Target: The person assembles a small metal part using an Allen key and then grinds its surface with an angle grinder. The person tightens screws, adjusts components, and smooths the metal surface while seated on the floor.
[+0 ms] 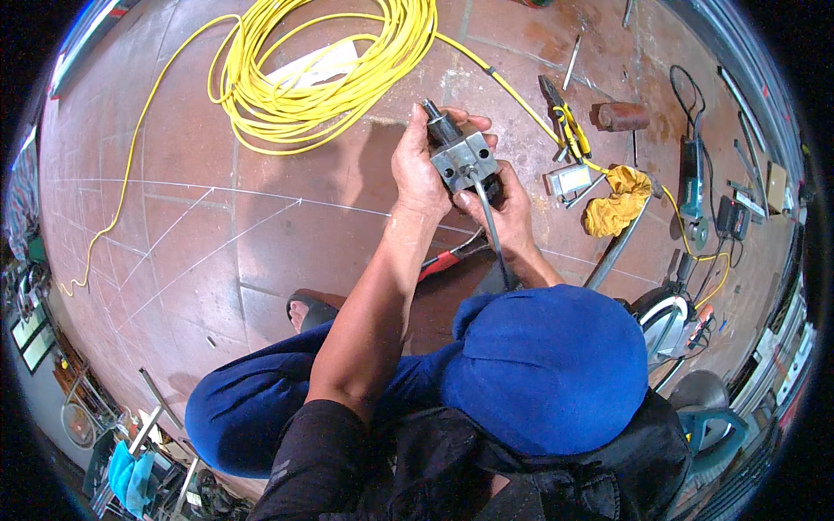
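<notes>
On the tiled floor (182,230), an orange-yellow cloth (615,204) is left crumpled. A small box (569,181) is placed just left of the cloth; beyond it, pliers (573,132) and a rusty cylinder (618,117) are laid. Right of it, an angle grinder (692,178) is set down. Well to its left, yellow cable (417,35) is coiled.

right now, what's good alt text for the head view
Both hands hold a metal block with a thin rod at its face, above a brown tiled floor. A yellow cable coil lies ahead; pliers, a yellow cloth and a grinder lie to the right.
</notes>
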Tool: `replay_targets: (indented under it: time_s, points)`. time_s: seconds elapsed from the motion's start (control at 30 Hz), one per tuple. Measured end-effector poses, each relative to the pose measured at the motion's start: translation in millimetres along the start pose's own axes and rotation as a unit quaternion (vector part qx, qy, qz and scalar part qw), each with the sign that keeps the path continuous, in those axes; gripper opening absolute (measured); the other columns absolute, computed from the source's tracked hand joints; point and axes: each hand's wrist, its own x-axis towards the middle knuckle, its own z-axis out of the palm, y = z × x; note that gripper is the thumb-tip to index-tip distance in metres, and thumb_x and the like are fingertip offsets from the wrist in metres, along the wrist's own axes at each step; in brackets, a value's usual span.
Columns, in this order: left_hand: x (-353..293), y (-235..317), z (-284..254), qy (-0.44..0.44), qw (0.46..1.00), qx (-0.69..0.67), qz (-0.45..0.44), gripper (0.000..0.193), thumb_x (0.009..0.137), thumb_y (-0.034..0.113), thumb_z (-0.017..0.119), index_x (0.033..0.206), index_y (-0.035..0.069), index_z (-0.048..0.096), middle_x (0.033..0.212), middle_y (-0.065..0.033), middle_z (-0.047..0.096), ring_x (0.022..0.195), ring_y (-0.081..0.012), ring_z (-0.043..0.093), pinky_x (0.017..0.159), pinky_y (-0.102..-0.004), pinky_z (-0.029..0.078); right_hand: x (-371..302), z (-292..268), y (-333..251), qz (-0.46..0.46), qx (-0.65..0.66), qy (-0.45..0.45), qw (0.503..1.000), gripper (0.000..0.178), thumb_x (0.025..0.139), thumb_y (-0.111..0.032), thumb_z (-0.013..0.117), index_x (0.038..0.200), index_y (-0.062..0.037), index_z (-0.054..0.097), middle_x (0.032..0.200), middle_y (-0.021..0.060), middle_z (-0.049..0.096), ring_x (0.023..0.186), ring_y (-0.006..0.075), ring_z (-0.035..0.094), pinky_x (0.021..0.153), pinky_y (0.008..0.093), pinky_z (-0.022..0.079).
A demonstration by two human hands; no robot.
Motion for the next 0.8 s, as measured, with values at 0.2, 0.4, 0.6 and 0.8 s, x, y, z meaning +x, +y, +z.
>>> replay_targets:
  time_s: [0.2,0.4,0.6,0.8]
  points:
    - [-2.1,5.9,-0.6,-0.067,0.998,0.017,-0.001,0.056,0.106,0.057,0.038,0.102,0.006,0.061,0.11,-0.0289,0.07,0.094,-0.0399,0.072,0.086,-0.0501,0.06,0.7,-8.7,-30.0,-0.045,-0.108,-0.054,0.992,0.052,0.079,-0.032,0.086,0.117,-0.0038,0.064,0.095,0.0096,0.072,0.086,0.0176,0.068,0.079,0.036,0.054]
    - [-5.2,6.8,4.8,-0.074,0.997,0.019,-0.014,0.061,0.106,0.059,0.041,0.103,0.004,0.067,0.11,-0.0247,0.072,0.095,-0.0353,0.072,0.088,-0.0471,0.058,0.3,-5.9,-33.3,-0.011,0.004,-0.07,0.997,0.033,0.086,-0.019,0.074,0.113,0.0,0.067,0.093,0.0039,0.07,0.084,0.0126,0.064,0.077,0.0305,0.052]
    - [-3.7,18.1,14.3,0.016,0.95,0.303,0.078,0.051,0.104,0.046,0.061,0.111,-0.002,0.075,0.099,-0.0067,0.074,0.089,-0.0112,0.065,0.085,-0.0289,0.052,-1.4,-7.7,-26.3,0.075,0.021,0.001,0.997,0.039,0.085,-0.02,0.071,0.117,0.0011,0.066,0.092,0.0062,0.07,0.079,0.0129,0.061,0.073,0.0313,0.052]
    - [-1.4,25.3,23.7,0.012,0.892,0.441,0.093,0.03,0.091,0.022,0.078,0.109,-0.003,0.077,0.087,-0.0022,0.074,0.078,-0.0067,0.063,0.072,-0.0243,0.052,-0.4,-4.0,-16.0,-0.019,0.032,0.041,0.998,0.037,0.083,-0.02,0.072,0.114,-0.0002,0.067,0.088,0.0064,0.07,0.076,0.0141,0.061,0.07,0.033,0.052]
